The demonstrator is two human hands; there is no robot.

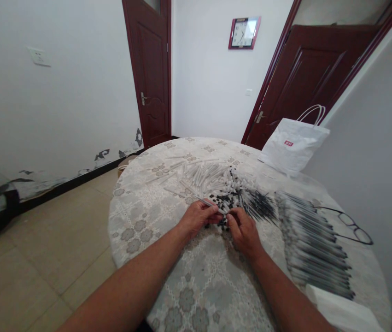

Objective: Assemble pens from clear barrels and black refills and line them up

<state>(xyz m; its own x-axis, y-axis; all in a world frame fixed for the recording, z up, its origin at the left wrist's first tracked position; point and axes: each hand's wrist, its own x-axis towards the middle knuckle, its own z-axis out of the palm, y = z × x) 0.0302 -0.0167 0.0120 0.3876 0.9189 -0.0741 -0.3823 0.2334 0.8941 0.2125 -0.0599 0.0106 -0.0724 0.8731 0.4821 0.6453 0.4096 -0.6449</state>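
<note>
My left hand (201, 216) is closed around a slim, clear pen barrel (205, 201), which points away to the upper left. At the barrel's near end, the thumb and fingers of my right hand (243, 229) are pinched together; what lies between them is too small to make out. Beneath and just beyond both hands are small black pen parts (224, 201). Farther back lies a loose pile of clear pen barrels (204, 175), with small whitish pieces (247, 180) beside it. Thin dark pen refills (260, 204) are heaped past my right hand.
Rows of pens (315, 244) are stacked along the table's right side, with eyeglasses (353, 226) beside them. A white paper bag (295, 143) stands at the back right. A white object (341, 309) lies at the near right. A patterned cloth (137, 235) covers the round table.
</note>
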